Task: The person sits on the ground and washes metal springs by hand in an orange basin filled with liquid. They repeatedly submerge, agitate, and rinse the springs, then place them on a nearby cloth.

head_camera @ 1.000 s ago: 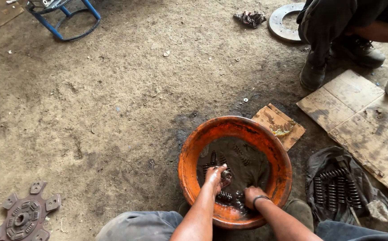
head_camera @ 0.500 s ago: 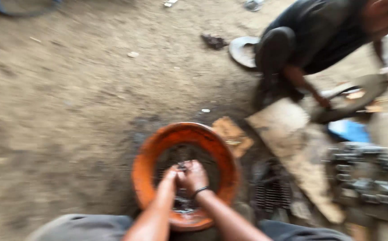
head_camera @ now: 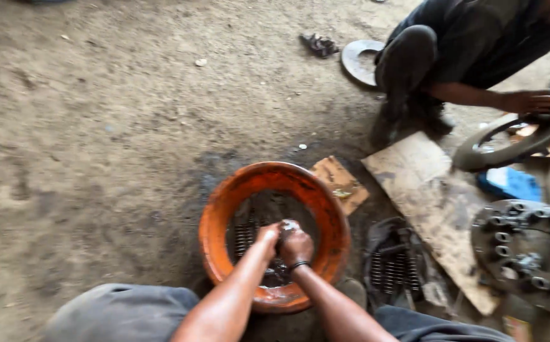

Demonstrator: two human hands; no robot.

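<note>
Your left hand (head_camera: pixel 267 235) and right hand (head_camera: pixel 297 244) clasped together on small wet part (head_camera: pixel 287 225) over orange basin (head_camera: pixel 221 212); washing midway, coil springs (head_camera: pixel 243 235) in basin unwashed.

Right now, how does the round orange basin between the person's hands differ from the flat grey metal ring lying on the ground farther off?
The round orange basin is deep-walled and holds dark liquid and coil springs; the flat grey metal ring is thin and holds nothing. The basin is bright orange and grimy; the ring is dull grey. The left hand and right hand work inside the basin; the ring lies untouched beside a crouching person. Both are round and rest on the dirt floor.
</note>
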